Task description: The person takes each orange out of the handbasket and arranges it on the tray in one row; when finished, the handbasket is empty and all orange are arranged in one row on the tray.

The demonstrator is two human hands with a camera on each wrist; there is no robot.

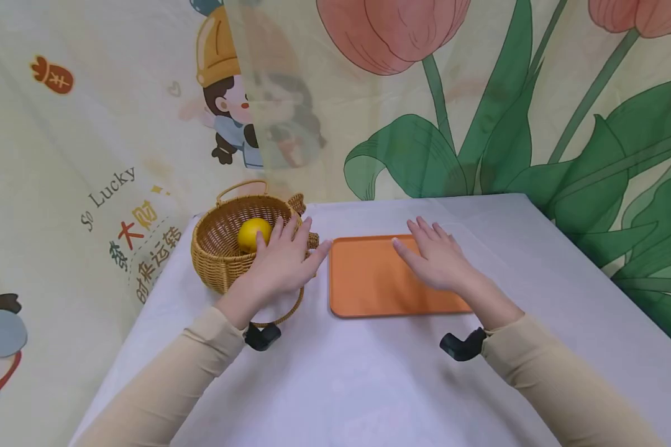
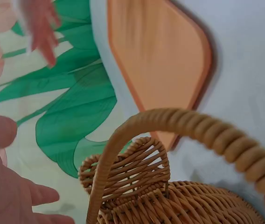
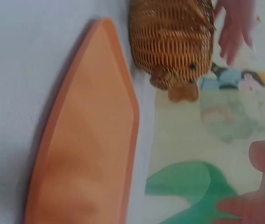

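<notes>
A woven wicker basket (image 1: 218, 264) with looped handles stands at the left of the table, and a yellow lemon-like fruit (image 1: 251, 234) lies inside it. My left hand (image 1: 282, 261) is spread over the basket's right side, fingers straight, holding nothing. To the right, an orange tray (image 1: 363, 279) lies flat with nothing on its visible surface. Above the tray's right part hovers my right hand (image 1: 438, 261), its fingers extended. In the left wrist view the basket's handle (image 2: 170, 119) arches close to the camera. The right wrist view shows the tray (image 3: 90, 130) beside the basket (image 3: 170, 42).
A white cloth (image 1: 358, 385) covers the table. Behind it hangs a curtain (image 1: 291, 124) printed with tulips and cartoon figures. Black wrist-camera mounts (image 1: 463, 345) stick out below both wrists.
</notes>
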